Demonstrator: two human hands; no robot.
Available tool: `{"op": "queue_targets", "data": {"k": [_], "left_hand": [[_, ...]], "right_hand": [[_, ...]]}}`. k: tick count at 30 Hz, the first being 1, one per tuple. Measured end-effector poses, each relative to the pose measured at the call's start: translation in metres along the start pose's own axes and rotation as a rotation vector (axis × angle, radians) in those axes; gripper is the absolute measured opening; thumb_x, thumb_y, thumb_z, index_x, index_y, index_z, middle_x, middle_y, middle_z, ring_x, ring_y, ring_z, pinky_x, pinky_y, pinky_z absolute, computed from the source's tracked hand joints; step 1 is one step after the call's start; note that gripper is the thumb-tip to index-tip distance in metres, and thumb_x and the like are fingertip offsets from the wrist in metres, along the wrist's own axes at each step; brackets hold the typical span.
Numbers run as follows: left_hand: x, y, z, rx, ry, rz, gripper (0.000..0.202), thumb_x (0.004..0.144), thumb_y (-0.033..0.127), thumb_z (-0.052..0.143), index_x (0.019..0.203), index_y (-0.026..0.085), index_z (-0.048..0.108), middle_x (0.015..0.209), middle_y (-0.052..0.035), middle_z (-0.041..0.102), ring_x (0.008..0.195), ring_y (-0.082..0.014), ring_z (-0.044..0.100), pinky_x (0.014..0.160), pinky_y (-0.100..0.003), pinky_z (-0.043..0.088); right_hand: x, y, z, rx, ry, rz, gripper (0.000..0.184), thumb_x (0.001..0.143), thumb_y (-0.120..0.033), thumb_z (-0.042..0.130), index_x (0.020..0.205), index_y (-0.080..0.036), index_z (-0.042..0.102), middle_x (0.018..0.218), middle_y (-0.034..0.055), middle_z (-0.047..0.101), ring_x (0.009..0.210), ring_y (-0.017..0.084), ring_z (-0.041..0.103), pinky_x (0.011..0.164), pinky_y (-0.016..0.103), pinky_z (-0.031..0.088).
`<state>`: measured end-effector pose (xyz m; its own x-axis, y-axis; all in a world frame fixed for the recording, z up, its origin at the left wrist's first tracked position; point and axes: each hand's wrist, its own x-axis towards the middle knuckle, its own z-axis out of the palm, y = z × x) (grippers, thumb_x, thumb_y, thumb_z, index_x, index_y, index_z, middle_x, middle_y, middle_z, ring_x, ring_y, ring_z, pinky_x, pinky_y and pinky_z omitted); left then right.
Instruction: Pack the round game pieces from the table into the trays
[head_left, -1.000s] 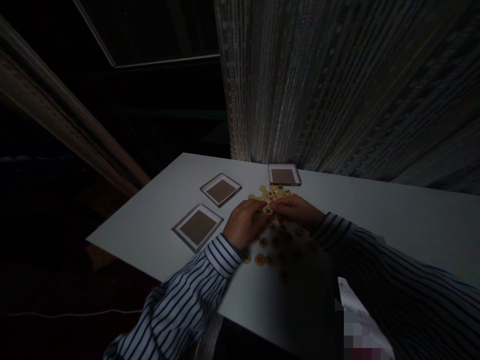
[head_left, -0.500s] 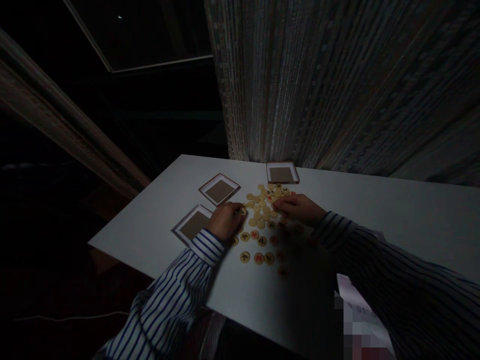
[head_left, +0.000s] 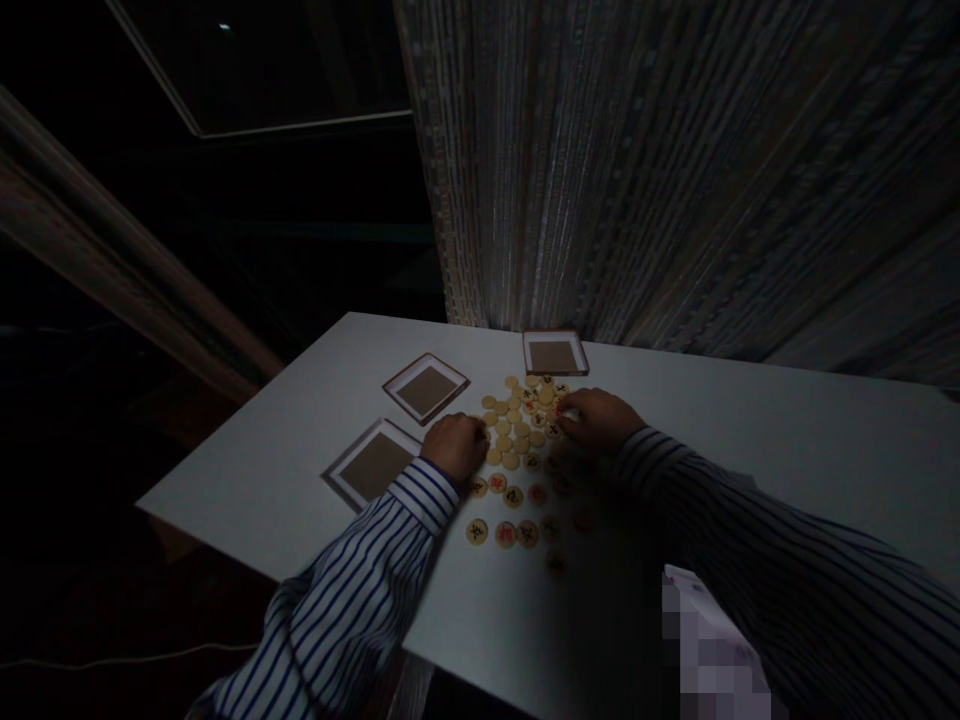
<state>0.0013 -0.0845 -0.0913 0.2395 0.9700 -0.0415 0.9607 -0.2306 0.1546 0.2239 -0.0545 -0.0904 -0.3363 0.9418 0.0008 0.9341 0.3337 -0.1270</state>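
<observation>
Round, pale wooden Chinese chess pieces (head_left: 522, 445) lie in a loose cluster on the white table (head_left: 247, 480), many showing blank faces. Nearer me are pieces with characters, such as a black-marked piece (head_left: 477, 531) and a red-marked piece (head_left: 506, 534). My left hand (head_left: 454, 447) rests at the cluster's left edge, fingers curled inward; what they hold, if anything, is hidden. At the right side of the cluster, my right hand (head_left: 602, 420) pinches a Chinese chess piece (head_left: 572, 414), its pale edge showing at the fingertips.
Three shallow open trays stand on the table: one tray (head_left: 335, 474) beside my left forearm, another tray (head_left: 387, 386) beyond it, a third tray (head_left: 585, 358) at the back edge. A string curtain (head_left: 517, 200) hangs behind the table. My right arm's shadow darkens the near side.
My right hand has moved slightly and now has a piece tipped up in its fingers. The black-marked piece seen at my left fingertips is no longer visible. The view has shifted a little.
</observation>
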Motion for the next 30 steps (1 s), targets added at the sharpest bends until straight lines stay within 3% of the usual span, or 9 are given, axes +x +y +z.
{"op": "queue_targets", "data": {"k": [8,14,19,25,30], "left_hand": [[-0.001,-0.001,-0.003,0.023,-0.026,0.016,0.023,0.077,0.029,0.049,0.085,0.018,0.067,0.085,-0.0111,0.067,0.082,-0.0235,0.061,0.068,-0.030,0.044],[-0.004,0.001,-0.013,-0.011,-0.030,0.016,0.022,0.078,0.028,0.048,0.085,0.019,0.067,0.084,-0.0077,0.067,0.081,-0.0195,0.061,0.072,-0.027,0.044],[-0.007,0.008,-0.018,-0.032,0.013,0.027,0.025,0.079,0.025,0.048,0.096,0.021,0.066,0.096,-0.0072,0.067,0.089,-0.0200,0.061,0.078,-0.027,0.045],[-0.008,0.014,-0.020,-0.053,0.044,0.070,0.028,0.080,0.022,0.046,0.100,0.020,0.065,0.099,-0.0076,0.067,0.093,-0.0209,0.060,0.082,-0.029,0.045],[-0.004,0.017,-0.021,-0.043,0.049,0.080,0.025,0.080,0.022,0.047,0.096,0.019,0.065,0.095,-0.0081,0.067,0.089,-0.0215,0.061,0.079,-0.031,0.045]], "right_hand": [[0.009,-0.005,-0.002,-0.039,-0.029,0.031,0.031,0.078,-0.032,0.045,0.101,-0.019,0.063,0.105,0.0088,0.064,0.095,0.024,0.056,0.078,0.034,0.041],[0.002,0.028,-0.012,-0.029,-0.011,0.211,0.029,0.077,-0.037,0.048,0.094,-0.020,0.063,0.088,0.0064,0.067,0.081,0.020,0.059,0.068,0.029,0.041],[-0.002,0.049,-0.011,-0.030,0.011,0.279,0.025,0.076,-0.036,0.048,0.091,-0.022,0.064,0.094,0.0057,0.067,0.086,0.021,0.059,0.069,0.029,0.040],[-0.001,0.057,-0.005,-0.039,-0.060,0.275,0.025,0.077,-0.034,0.048,0.091,-0.022,0.065,0.091,0.0063,0.067,0.084,0.021,0.059,0.070,0.029,0.041],[0.003,0.040,-0.016,-0.103,-0.027,0.166,0.024,0.078,-0.029,0.046,0.087,-0.020,0.065,0.097,0.0090,0.066,0.091,0.024,0.056,0.073,0.032,0.039]]}}
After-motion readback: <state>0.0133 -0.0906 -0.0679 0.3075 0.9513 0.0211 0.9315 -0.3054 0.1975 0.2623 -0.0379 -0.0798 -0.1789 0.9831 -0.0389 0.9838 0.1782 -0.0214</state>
